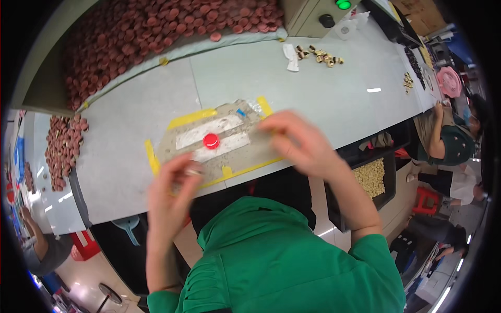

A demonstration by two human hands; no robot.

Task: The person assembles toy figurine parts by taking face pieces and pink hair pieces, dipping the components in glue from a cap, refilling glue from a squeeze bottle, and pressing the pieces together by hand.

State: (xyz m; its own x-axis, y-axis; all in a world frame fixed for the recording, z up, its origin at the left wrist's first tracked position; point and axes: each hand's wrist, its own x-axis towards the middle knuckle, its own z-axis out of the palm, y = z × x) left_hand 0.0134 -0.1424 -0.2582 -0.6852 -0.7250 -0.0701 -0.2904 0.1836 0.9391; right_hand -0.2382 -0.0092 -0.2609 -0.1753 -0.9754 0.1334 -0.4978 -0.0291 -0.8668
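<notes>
So the red round piece (pixel 211 141) is sitting on the white strips (pixel 219 125) on the grey patch (pixel 235 159) on the tabletop (pixel 329 99). Left hand (pixel 171 180) is bending its fingers near it, a pale bit (pixel 194 170) showing at the fingertips, too blurry to tell if it's gripping. Right hand (pixel 305 142) is curling on the other side, also blurry, can't tell if it's holding anything
</notes>
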